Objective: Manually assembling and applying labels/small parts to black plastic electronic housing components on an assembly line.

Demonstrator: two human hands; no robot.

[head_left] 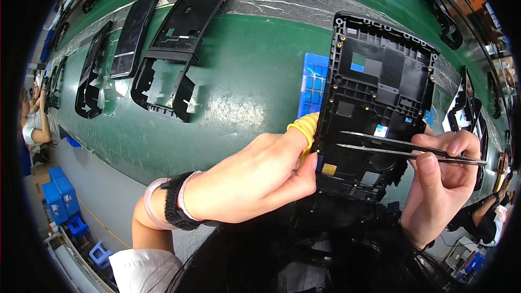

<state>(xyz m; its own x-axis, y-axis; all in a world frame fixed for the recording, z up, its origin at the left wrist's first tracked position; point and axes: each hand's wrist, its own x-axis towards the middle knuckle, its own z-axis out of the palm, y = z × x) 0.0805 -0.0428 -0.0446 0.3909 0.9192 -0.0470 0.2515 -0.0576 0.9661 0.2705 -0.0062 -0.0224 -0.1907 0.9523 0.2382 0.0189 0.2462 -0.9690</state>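
My left hand (249, 179) grips the left edge of a black plastic housing (401, 65), holding it tilted up above the bench. Ribbed yellow finger cots (305, 126) cover a finger of this hand. The housing shows ribs, brass-coloured inserts, cut-out windows and a small yellow patch (329, 169) near the left thumb. Pinched in my right hand (445, 179) is a pair of metal tweezers (380, 151). Its two tips are apart and lie over the middle of the housing; nothing shows between them. Some right-hand fingers are partly hidden behind the housing edge and tweezers.
Behind the housing is a blue gridded tray (312, 81) on the green bench (244, 70). Several black frames (187, 21) and a dark flat panel (133, 38) lie to the left. Blue bins (59, 192) and a blue stool (99, 253) stand on the floor. Other people sit at both sides.
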